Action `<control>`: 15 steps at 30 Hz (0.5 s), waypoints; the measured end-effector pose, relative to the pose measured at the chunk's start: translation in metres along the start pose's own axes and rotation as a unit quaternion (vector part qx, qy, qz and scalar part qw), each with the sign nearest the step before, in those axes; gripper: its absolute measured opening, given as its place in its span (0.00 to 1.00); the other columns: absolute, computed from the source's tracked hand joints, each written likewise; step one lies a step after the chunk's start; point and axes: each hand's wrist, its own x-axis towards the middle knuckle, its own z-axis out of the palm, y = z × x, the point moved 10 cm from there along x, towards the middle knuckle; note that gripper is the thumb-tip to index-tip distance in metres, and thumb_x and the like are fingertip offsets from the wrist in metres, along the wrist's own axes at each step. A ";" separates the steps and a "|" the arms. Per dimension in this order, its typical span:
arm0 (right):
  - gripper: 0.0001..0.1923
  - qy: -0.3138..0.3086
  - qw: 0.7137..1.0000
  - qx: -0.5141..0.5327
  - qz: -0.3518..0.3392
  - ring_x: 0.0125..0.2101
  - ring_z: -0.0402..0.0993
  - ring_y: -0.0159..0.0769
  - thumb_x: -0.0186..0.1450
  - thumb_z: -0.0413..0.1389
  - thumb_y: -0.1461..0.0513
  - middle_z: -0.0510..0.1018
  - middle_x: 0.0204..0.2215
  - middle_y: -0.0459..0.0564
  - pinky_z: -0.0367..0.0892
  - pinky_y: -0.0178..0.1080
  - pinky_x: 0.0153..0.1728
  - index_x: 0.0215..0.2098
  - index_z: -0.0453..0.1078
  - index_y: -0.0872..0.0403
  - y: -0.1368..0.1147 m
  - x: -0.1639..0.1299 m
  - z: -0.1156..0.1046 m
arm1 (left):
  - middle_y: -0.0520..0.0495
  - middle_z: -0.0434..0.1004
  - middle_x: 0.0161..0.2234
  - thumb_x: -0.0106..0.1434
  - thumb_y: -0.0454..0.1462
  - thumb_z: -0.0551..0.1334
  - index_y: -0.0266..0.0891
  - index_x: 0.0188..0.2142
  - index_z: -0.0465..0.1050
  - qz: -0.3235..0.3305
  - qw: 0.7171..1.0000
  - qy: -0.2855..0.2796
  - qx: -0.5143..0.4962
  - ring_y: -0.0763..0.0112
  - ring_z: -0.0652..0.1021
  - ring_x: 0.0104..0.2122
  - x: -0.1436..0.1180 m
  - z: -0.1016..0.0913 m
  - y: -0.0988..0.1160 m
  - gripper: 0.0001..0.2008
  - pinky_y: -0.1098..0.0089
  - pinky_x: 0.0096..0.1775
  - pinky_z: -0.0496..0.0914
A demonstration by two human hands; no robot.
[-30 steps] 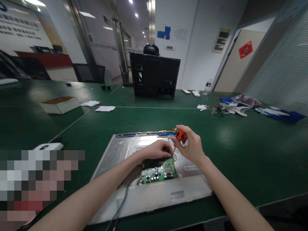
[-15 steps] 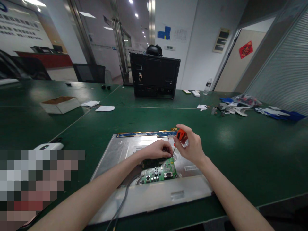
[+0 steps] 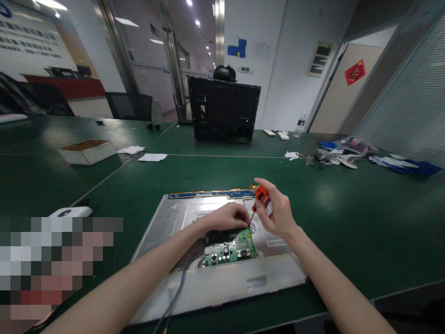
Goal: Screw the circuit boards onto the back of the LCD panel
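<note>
My right hand (image 3: 278, 211) is closed around the orange and black handle of a screwdriver (image 3: 261, 195). The screwdriver stands tilted, its tip down at the upper right corner of a green circuit board (image 3: 229, 250). My left hand (image 3: 231, 215) is closed with the fingertips beside that tip, at the board's upper edge; whatever is between them is hidden. The board is on the back of a silver display panel (image 3: 160, 232) that lies flat. A blue circuit strip (image 3: 208, 195) runs along the panel's far edge, and a grey cable (image 3: 181, 283) leads off toward me.
A black monitor housing (image 3: 224, 111) stands upright across the green table (image 3: 347, 222). An open box (image 3: 88, 152) and papers (image 3: 153, 157) are at the left. Bagged parts (image 3: 356, 144) and a water bottle (image 3: 300, 125) are at the right. A blurred-out person is at the lower left.
The right hand's fingers have shifted slightly on the screwdriver handle, showing more of its lower part. The left hand, the board and the panel stay where they were.
</note>
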 end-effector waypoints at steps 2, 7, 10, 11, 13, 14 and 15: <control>0.24 0.011 1.000 -0.015 0.000 0.21 0.68 0.29 0.63 0.51 0.64 0.74 0.29 0.43 0.67 0.33 0.23 0.58 0.59 0.50 0.000 0.000 -0.001 | 0.52 0.76 0.28 0.56 0.32 0.64 0.36 0.31 0.77 0.000 1.000 -0.002 0.001 0.70 0.73 0.30 0.000 0.000 0.000 0.03 0.73 0.34 0.67; 0.20 0.040 0.998 -0.055 -0.006 0.18 0.65 0.27 0.64 0.54 0.62 0.71 0.25 0.40 0.63 0.31 0.20 0.54 0.61 0.49 0.001 0.000 -0.003 | 0.52 0.76 0.27 0.55 0.31 0.63 0.36 0.29 0.76 -0.005 1.000 0.000 0.007 0.71 0.73 0.29 0.000 0.000 0.000 0.03 0.73 0.34 0.66; 0.17 0.038 0.997 -0.066 -0.009 0.18 0.64 0.27 0.66 0.56 0.59 0.70 0.25 0.40 0.62 0.31 0.21 0.52 0.62 0.49 0.002 0.000 -0.003 | 0.52 0.75 0.26 0.54 0.31 0.63 0.36 0.28 0.76 -0.009 1.000 -0.001 0.009 0.71 0.73 0.29 0.000 0.000 0.000 0.02 0.73 0.34 0.65; 0.17 0.035 0.997 -0.065 -0.008 0.18 0.64 0.27 0.66 0.56 0.58 0.70 0.25 0.40 0.62 0.31 0.21 0.52 0.63 0.49 0.002 0.000 -0.002 | 0.52 0.75 0.26 0.54 0.31 0.63 0.36 0.28 0.76 -0.009 1.000 0.000 0.010 0.71 0.73 0.29 0.000 0.000 0.000 0.02 0.73 0.34 0.65; 0.17 0.026 0.998 -0.056 -0.005 0.19 0.64 0.27 0.66 0.56 0.58 0.69 0.25 0.40 0.63 0.31 0.21 0.52 0.62 0.50 0.002 0.000 -0.001 | 0.52 0.75 0.26 0.54 0.31 0.63 0.36 0.28 0.76 -0.010 1.000 0.001 0.011 0.71 0.73 0.29 0.000 0.000 -0.001 0.02 0.73 0.34 0.65; 0.18 0.021 0.999 -0.050 -0.003 0.19 0.64 0.27 0.66 0.55 0.58 0.69 0.25 0.41 0.63 0.32 0.21 0.53 0.62 0.50 0.002 0.000 -0.001 | 0.52 0.75 0.26 0.54 0.31 0.63 0.36 0.28 0.76 -0.009 1.000 0.002 0.011 0.71 0.72 0.29 0.001 0.000 -0.001 0.02 0.73 0.34 0.65; 0.18 0.016 0.999 -0.041 -0.001 0.19 0.64 0.27 0.66 0.55 0.59 0.70 0.26 0.41 0.64 0.32 0.21 0.54 0.62 0.50 0.002 0.000 -0.001 | 0.52 0.75 0.26 0.54 0.31 0.64 0.36 0.28 0.76 -0.007 1.000 0.003 0.011 0.71 0.72 0.29 0.001 0.000 -0.001 0.02 0.73 0.34 0.65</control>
